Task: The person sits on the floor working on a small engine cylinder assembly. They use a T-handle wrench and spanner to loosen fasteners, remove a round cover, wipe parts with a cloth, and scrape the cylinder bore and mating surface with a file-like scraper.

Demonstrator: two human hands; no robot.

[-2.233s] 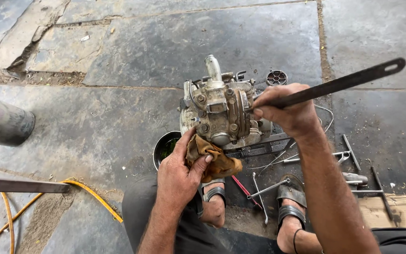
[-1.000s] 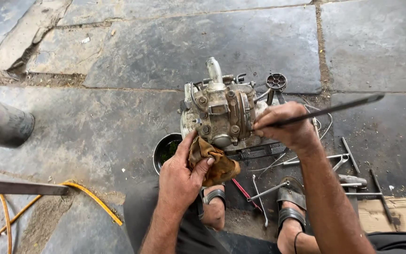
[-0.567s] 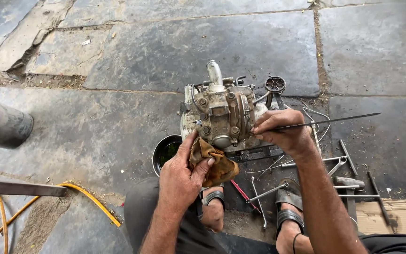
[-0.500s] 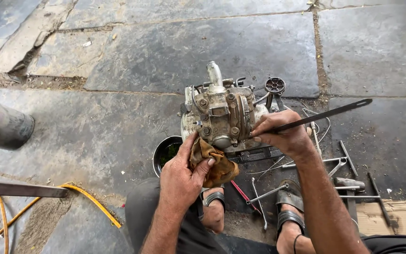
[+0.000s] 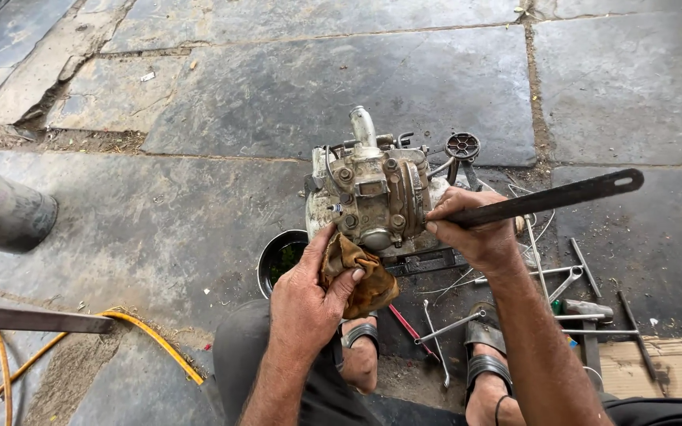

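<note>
Left hand (image 5: 305, 304) clamped around brown rag (image 5: 354, 272), pressing it against lower front of grimy metal engine part (image 5: 372, 197). Engine part sits upright on stone floor (image 5: 199, 229), between person's knees, above sandalled feet. Right hand (image 5: 475, 229) fisted around long dark flat bar (image 5: 550, 197), bar angling up to right; its near end seems to meet engine part's right side, contact hidden by fingers. Black bowl (image 5: 274, 256) just left of rag. Loose wrenches (image 5: 562, 280) lie right of engine part. Yellow hose (image 5: 151, 339) at lower left.
</note>
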